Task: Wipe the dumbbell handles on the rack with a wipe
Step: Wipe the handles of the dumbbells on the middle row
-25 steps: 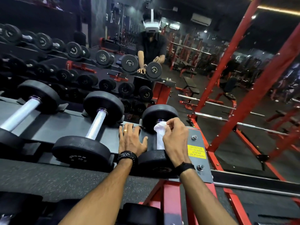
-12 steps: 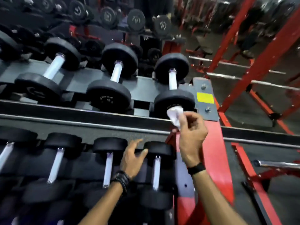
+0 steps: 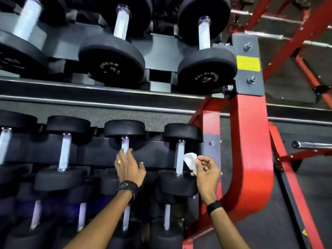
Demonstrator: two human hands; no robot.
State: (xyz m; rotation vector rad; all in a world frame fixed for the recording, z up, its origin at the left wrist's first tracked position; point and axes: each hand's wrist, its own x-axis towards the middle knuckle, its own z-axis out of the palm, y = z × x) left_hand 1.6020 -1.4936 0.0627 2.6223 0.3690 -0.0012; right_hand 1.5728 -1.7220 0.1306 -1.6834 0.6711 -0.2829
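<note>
Black dumbbells with silver handles lie in rows on a tiered rack (image 3: 249,141) with red uprights. On the middle tier, the rightmost dumbbell's handle (image 3: 179,159) stands bare. My right hand (image 3: 206,169) pinches a crumpled white wipe (image 3: 190,161) just right of that handle, almost touching it. My left hand (image 3: 129,168) lies with straight fingers over the handle (image 3: 125,144) of the neighbouring dumbbell to the left. The top tier's rightmost dumbbell (image 3: 206,69) sits above.
More dumbbells fill the top tier (image 3: 111,63), the middle tier's left side (image 3: 63,153) and the bottom tier (image 3: 167,218). A grey end plate with a yellow label (image 3: 248,63) caps the top tier. Red frame bars and a chrome bar (image 3: 312,145) stand on the right.
My view dropped from the top tier to the middle tier. My right hand carried the wipe down beside the rightmost middle dumbbell's handle. My left hand moved onto the neighbouring handle.
</note>
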